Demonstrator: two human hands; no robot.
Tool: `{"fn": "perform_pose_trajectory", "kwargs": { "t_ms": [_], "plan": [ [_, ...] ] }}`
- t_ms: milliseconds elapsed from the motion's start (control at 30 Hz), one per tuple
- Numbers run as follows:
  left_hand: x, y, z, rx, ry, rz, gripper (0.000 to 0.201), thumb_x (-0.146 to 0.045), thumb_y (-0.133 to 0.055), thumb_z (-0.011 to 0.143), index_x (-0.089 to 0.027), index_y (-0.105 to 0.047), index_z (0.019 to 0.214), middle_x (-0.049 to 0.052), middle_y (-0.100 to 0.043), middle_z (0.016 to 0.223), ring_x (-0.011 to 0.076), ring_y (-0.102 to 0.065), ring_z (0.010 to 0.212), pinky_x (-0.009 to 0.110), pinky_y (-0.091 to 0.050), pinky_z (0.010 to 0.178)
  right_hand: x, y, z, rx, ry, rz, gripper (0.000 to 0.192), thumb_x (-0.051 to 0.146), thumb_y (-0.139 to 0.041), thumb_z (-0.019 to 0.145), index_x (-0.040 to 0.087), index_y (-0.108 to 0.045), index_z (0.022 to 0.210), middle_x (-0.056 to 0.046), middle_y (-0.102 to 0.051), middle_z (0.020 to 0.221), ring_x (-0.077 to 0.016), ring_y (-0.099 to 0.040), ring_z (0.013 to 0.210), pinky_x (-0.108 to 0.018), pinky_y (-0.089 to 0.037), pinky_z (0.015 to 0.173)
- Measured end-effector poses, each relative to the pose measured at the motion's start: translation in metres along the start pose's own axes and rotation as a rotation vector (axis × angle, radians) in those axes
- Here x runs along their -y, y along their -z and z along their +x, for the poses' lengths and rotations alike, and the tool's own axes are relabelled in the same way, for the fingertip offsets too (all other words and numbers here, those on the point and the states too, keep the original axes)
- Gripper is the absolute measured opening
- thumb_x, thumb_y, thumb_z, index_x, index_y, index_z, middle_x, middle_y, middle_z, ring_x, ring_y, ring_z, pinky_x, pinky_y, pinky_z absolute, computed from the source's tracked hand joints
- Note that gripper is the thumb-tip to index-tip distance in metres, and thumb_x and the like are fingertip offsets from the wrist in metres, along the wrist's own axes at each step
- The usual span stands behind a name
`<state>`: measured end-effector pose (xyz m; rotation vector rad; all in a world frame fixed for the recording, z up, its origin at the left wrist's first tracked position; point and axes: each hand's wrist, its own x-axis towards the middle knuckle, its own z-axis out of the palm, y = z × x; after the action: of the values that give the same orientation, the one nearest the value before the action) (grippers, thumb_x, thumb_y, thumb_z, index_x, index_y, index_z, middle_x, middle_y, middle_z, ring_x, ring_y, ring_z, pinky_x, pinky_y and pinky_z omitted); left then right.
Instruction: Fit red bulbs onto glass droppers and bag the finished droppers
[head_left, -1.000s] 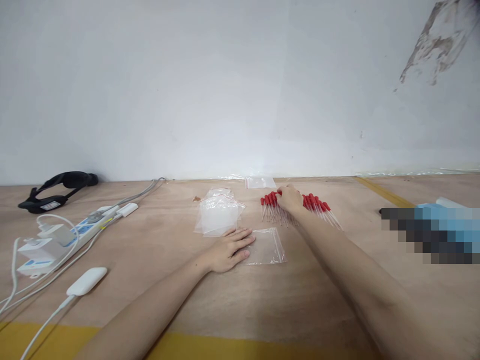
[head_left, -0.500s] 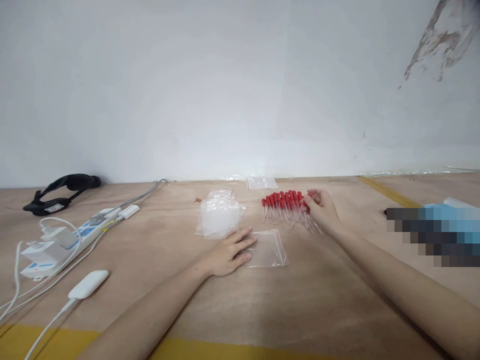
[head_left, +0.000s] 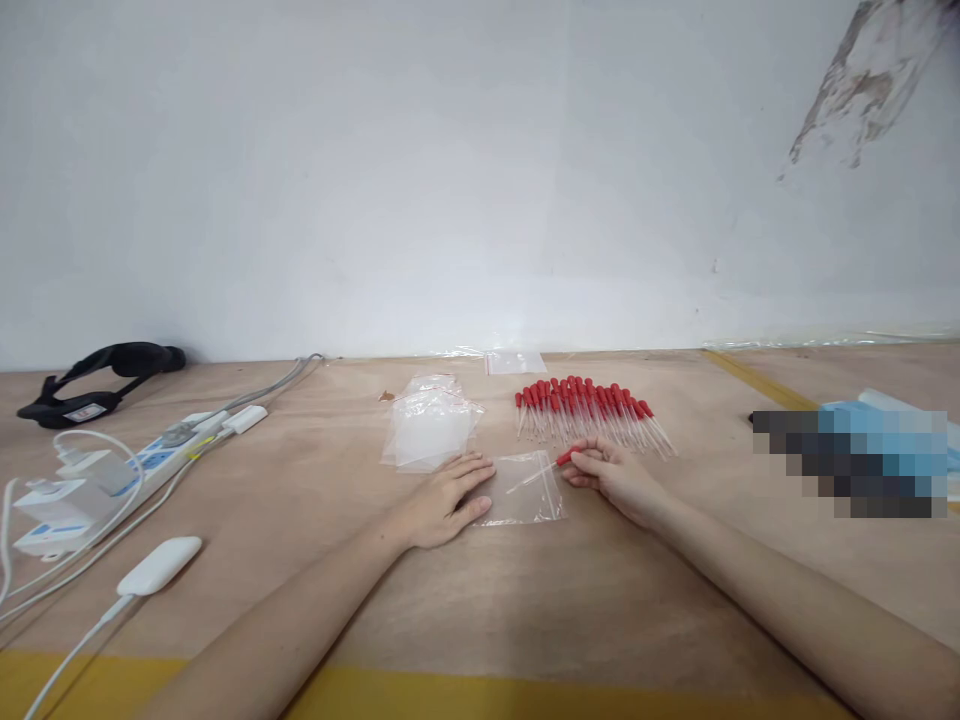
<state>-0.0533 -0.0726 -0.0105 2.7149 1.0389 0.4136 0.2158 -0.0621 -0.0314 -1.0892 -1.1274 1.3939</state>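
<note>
A clear zip-lock bag (head_left: 525,505) lies flat on the wooden table, its zip end toward the right. My left hand (head_left: 446,502) rests on the bag's left end, fingers stretched out. Between the thumb and fingers of my right hand (head_left: 611,482) is a glass dropper (head_left: 568,456), held by its red rubber bulb. Its thin clear tube points left across the bag; I cannot tell whether the tip is inside or above it. Behind my right hand, several more red-bulbed droppers (head_left: 585,398) lie in a fanned row, bulbs toward the wall.
A stack of clear bags (head_left: 431,425) lies beyond my left hand, and another bag (head_left: 515,363) sits by the wall. At left are a white power strip (head_left: 157,455) with cables, a white charger (head_left: 160,566) and a black strap (head_left: 97,385). A blurred-out patch (head_left: 862,455) covers the right side.
My right hand has moved from the row of droppers down and left to the bag's zip end, bringing one dropper with it. My left hand stays on the bag.
</note>
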Motion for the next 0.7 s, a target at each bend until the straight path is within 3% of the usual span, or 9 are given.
{"fn": "perform_pose_trajectory", "kwargs": {
  "t_ms": [100, 233, 300, 433, 567, 700],
  "plan": [
    [0.002, -0.001, 0.0, 0.01, -0.009, 0.008, 0.051, -0.045, -0.037, 0.086, -0.02, -0.033, 0.131, 0.007, -0.035, 0.136, 0.0208, -0.026, 0.127, 0.041, -0.018, 0.106, 0.001, 0.002, -0.002, 0.149, 0.102, -0.294, 0.026, 0.035, -0.064, 0.066, 0.018, -0.049, 0.08, 0.004, -0.054, 0.061, -0.0079, -0.05, 0.052, -0.022, -0.041, 0.051],
    [0.002, -0.002, 0.001, 0.011, -0.005, 0.004, 0.051, -0.045, -0.037, 0.086, -0.021, -0.033, 0.131, 0.007, -0.034, 0.136, 0.0212, -0.026, 0.127, 0.042, -0.018, 0.106, 0.002, -0.001, -0.003, 0.217, 0.3, -0.553, 0.027, 0.039, -0.065, 0.064, 0.017, -0.054, 0.073, 0.004, -0.047, 0.059, -0.0065, -0.039, 0.049, -0.02, -0.031, 0.045],
    [0.0, -0.001, 0.002, 0.016, -0.003, 0.004, 0.05, -0.044, -0.037, 0.087, -0.021, -0.033, 0.131, 0.006, -0.035, 0.136, 0.0209, -0.027, 0.127, 0.042, -0.018, 0.106, 0.003, -0.005, -0.004, 0.284, 0.338, -0.549, 0.027, 0.04, -0.065, 0.065, 0.017, -0.054, 0.072, 0.003, -0.048, 0.063, -0.006, -0.037, 0.049, -0.02, -0.03, 0.045],
    [-0.002, -0.001, 0.004, 0.03, -0.008, 0.006, 0.049, -0.043, -0.035, 0.088, -0.023, -0.031, 0.132, 0.006, -0.034, 0.137, 0.0201, -0.027, 0.127, 0.042, -0.018, 0.106, 0.002, -0.013, -0.003, 0.44, 0.248, -0.424, 0.027, 0.041, -0.061, 0.069, 0.018, -0.049, 0.078, 0.005, -0.046, 0.059, -0.007, -0.042, 0.051, -0.02, -0.033, 0.049],
    [0.003, -0.002, 0.002, -0.073, 0.007, 0.014, 0.048, -0.043, -0.04, 0.086, -0.022, -0.038, 0.128, 0.007, -0.034, 0.136, 0.0215, -0.027, 0.127, 0.042, -0.019, 0.106, 0.0, -0.012, 0.004, 0.428, 0.223, -0.36, 0.027, 0.038, -0.065, 0.066, 0.017, -0.051, 0.075, 0.002, -0.054, 0.066, -0.0089, -0.049, 0.059, -0.022, -0.039, 0.056],
    [0.012, -0.001, -0.001, -0.137, 0.025, -0.078, 0.04, -0.038, -0.045, 0.084, -0.021, -0.048, 0.12, 0.007, -0.045, 0.127, 0.019, -0.041, 0.117, 0.034, -0.035, 0.098, -0.002, -0.005, 0.012, 0.358, 0.193, -0.408, 0.028, 0.038, -0.068, 0.061, 0.015, -0.058, 0.075, 0.001, -0.058, 0.066, -0.0107, -0.052, 0.06, -0.024, -0.04, 0.057]
  ]
}}
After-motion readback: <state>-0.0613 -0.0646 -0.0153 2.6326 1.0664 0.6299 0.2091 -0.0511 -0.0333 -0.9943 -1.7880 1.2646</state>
